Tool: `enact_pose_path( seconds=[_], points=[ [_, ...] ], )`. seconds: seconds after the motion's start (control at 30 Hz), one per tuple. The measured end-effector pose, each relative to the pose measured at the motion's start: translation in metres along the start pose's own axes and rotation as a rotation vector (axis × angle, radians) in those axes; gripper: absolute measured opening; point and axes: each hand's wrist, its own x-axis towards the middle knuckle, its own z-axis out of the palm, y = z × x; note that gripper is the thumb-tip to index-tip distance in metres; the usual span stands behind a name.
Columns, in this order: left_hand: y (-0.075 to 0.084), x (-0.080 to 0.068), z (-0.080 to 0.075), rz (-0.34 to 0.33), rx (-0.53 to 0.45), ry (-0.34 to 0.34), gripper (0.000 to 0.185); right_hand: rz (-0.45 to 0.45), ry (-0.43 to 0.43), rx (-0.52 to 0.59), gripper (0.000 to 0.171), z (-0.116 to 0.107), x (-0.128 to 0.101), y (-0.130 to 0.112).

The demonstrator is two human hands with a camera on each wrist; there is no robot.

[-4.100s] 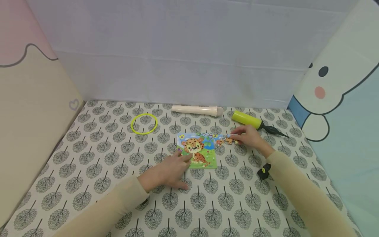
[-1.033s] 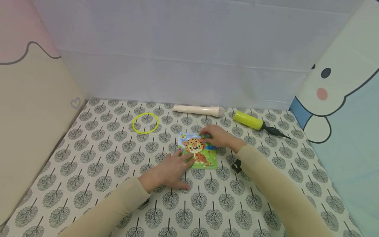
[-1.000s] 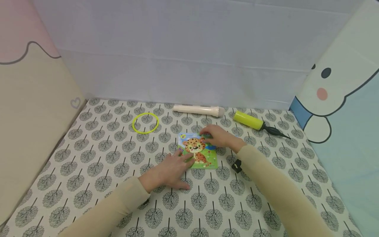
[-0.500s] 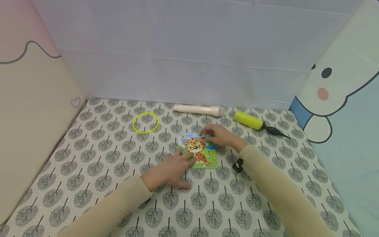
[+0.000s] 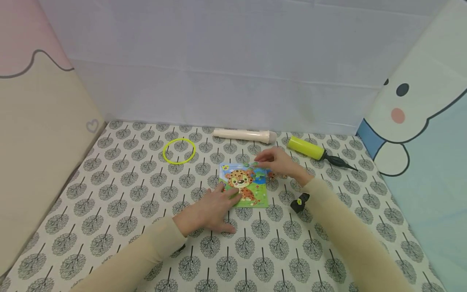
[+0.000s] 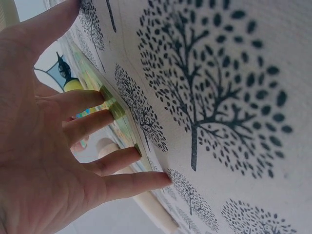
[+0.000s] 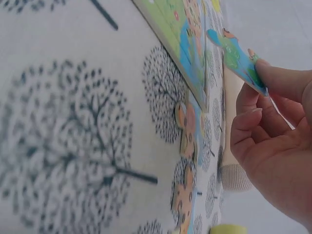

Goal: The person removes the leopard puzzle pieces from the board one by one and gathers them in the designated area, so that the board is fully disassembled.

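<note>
The left hand [image 5: 209,207] presses flat on the leopard puzzle board [image 5: 243,185]; the right hand [image 5: 282,162] pinches a puzzle piece [image 7: 236,60] above the board's far edge. Seating it probably needs aligning first.

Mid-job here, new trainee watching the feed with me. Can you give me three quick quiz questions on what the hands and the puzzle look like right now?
1. True or false: the right hand pinches a puzzle piece lifted off the puzzle board.
2. What does the left hand do? A) grips the yellow ring; B) presses straight fingers on the board's near left edge; C) holds the cream torch.
3. Which thing lies right of the torch, near the back wall?

Key: 1 true. 2 B. 3 the yellow pump with its black hose.
</note>
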Motion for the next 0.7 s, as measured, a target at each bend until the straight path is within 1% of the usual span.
enact_pose_path(
  seconds=[0.13,0.33,0.5,0.57,0.7],
  points=[
    [0.000,0.000,0.000,0.004,0.014,0.002,0.103,0.047,0.017,0.041,0.021,-0.013,-0.015,0.005],
    [0.002,0.000,0.000,0.001,0.013,-0.005,0.103,0.225,0.063,0.082,0.023,-0.038,-0.041,0.023],
    [0.002,0.000,-0.001,-0.005,0.001,-0.011,0.103,0.316,0.108,0.029,0.028,-0.058,-0.061,0.035],
    [0.002,-0.001,-0.001,-0.004,-0.002,-0.009,0.102,0.335,0.114,0.003,0.029,-0.064,-0.068,0.038],
    [0.002,-0.001,-0.001,0.001,-0.006,0.000,0.102,0.362,0.115,0.000,0.030,-0.070,-0.076,0.042]
  ],
)
